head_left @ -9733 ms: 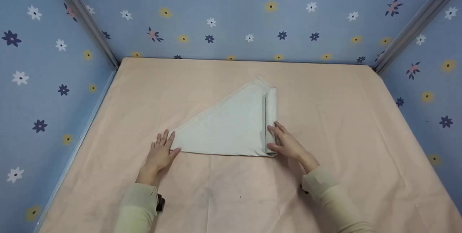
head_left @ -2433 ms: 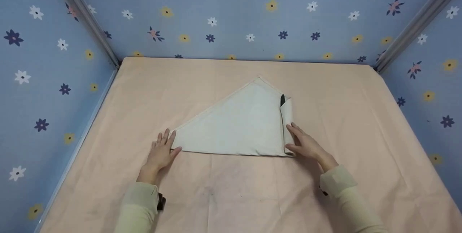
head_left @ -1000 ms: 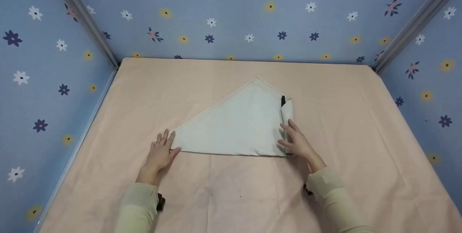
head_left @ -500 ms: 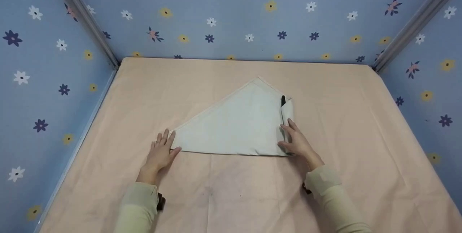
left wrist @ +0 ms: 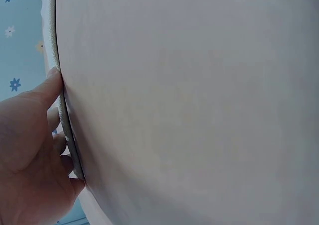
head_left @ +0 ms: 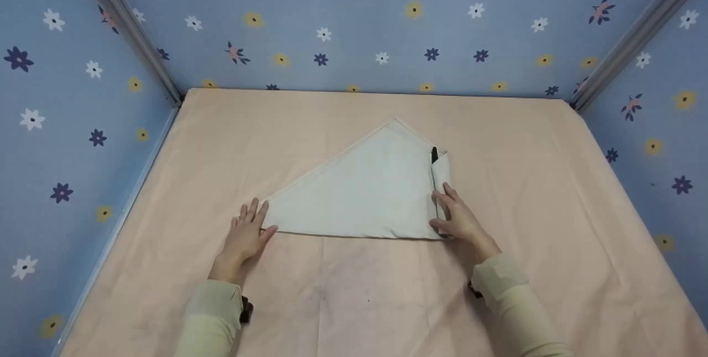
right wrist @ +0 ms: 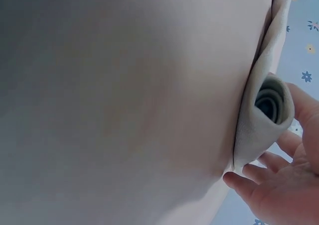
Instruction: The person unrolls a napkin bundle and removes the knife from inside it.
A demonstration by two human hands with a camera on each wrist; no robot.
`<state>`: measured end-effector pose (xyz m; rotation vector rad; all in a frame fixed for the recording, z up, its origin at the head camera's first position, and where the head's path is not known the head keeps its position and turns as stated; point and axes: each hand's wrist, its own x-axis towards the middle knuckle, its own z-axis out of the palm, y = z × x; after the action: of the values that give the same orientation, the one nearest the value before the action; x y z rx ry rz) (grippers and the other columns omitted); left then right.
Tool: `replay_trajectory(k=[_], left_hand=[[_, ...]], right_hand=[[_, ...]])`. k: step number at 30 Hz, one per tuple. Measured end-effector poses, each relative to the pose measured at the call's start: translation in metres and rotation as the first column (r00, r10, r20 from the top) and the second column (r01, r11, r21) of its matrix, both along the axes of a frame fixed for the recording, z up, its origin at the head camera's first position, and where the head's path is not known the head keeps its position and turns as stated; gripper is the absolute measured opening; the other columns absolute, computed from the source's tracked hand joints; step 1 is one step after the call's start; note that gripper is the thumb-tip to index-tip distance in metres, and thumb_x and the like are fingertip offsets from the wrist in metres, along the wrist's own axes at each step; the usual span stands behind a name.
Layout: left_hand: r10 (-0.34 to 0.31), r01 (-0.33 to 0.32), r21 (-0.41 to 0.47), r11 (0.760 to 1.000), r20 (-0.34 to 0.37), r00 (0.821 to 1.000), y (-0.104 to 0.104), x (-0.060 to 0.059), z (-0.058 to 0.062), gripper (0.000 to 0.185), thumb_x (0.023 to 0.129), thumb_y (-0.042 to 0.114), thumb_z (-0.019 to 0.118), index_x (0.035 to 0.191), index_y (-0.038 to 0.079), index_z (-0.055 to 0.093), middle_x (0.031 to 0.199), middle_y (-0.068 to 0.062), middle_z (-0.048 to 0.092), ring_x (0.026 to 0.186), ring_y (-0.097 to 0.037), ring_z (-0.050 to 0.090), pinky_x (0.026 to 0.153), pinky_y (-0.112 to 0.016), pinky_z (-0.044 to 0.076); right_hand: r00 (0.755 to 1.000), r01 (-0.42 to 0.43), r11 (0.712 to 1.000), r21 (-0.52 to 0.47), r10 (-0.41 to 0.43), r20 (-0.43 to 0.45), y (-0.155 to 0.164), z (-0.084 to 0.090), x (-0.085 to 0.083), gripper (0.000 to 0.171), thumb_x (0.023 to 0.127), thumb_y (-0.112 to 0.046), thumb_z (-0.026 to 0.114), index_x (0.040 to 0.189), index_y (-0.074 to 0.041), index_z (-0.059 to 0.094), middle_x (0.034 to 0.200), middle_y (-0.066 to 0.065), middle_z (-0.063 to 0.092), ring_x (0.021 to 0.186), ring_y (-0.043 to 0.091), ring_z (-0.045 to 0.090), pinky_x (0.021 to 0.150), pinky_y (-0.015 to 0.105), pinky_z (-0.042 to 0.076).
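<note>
Even soft light, blurry wrist close-ups

Open table surface (head_left: 553, 191) lies to the right of the rolled cloth edge (head_left: 441, 180) and behind the cloth's apex. Access is bounded by the rear wall (head_left: 354, 30) and both side walls; the flat cloth (head_left: 359, 191) occupies the centre

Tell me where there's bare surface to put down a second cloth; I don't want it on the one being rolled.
The peach table cover lies bare right of the right hand, along the back wall beyond the cloth, and in front between both sleeves. It is crowded only mid-table, where the left hand and right hand touch the cloth's ends.
</note>
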<state>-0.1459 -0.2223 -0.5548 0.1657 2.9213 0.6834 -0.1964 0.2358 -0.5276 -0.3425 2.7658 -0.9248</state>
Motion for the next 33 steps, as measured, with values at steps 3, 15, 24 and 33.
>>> replay_trajectory(k=[3, 15, 24, 33], left_hand=[[0.002, -0.002, -0.002, 1.0, 0.007, 1.0, 0.0, 0.0, 0.0, 0.064, 0.092, 0.035, 0.044, 0.14, 0.0, 0.02, 0.143, -0.025, 0.009, 0.129, -0.045, 0.003, 0.1, -0.06, 0.006], [0.009, -0.009, -0.017, 1.0, 0.016, 1.0, -0.001, 0.0, 0.001, 0.064, 0.093, 0.036, 0.043, 0.14, 0.0, 0.019, 0.144, -0.025, 0.008, 0.129, -0.045, 0.002, 0.1, -0.059, 0.005], [0.001, -0.002, 0.009, 1.0, 0.027, 1.0, -0.002, 0.001, 0.001, 0.064, 0.093, 0.035, 0.044, 0.14, 0.0, 0.018, 0.144, -0.025, 0.007, 0.129, -0.045, 0.001, 0.099, -0.06, 0.004], [0.005, -0.005, 0.0, 1.0, 0.013, 1.0, 0.001, 0.0, 0.001, 0.063, 0.093, 0.033, 0.044, 0.14, -0.001, 0.019, 0.143, -0.026, 0.008, 0.128, -0.046, 0.002, 0.099, -0.061, 0.005]], right_hand=[[1.0, -0.019, 1.0, 0.008, 0.019, -0.016, 0.004, -0.001, 0.001, 0.068, 0.078, -0.013, 0.068, 0.135, 0.0, 0.034, 0.145, 0.021, 0.01, 0.13, 0.04, 0.01, 0.102, 0.05, 0.018], [0.999, -0.028, 0.999, 0.022, 0.028, 0.021, 0.016, 0.002, 0.003, 0.069, 0.081, -0.022, 0.066, 0.138, -0.007, 0.03, 0.146, 0.017, 0.011, 0.131, 0.038, 0.012, 0.102, 0.052, 0.018], [0.998, -0.003, 0.999, 0.044, 0.0, 0.067, 0.024, 0.001, 0.004, 0.069, 0.084, -0.026, 0.062, 0.14, -0.01, 0.026, 0.146, 0.016, 0.011, 0.132, 0.036, 0.009, 0.103, 0.051, 0.015], [0.996, -0.021, 0.999, 0.032, 0.018, 0.084, 0.036, 0.003, 0.005, 0.069, 0.084, -0.027, 0.061, 0.141, -0.009, 0.025, 0.146, 0.017, 0.012, 0.131, 0.037, 0.009, 0.103, 0.051, 0.012]])
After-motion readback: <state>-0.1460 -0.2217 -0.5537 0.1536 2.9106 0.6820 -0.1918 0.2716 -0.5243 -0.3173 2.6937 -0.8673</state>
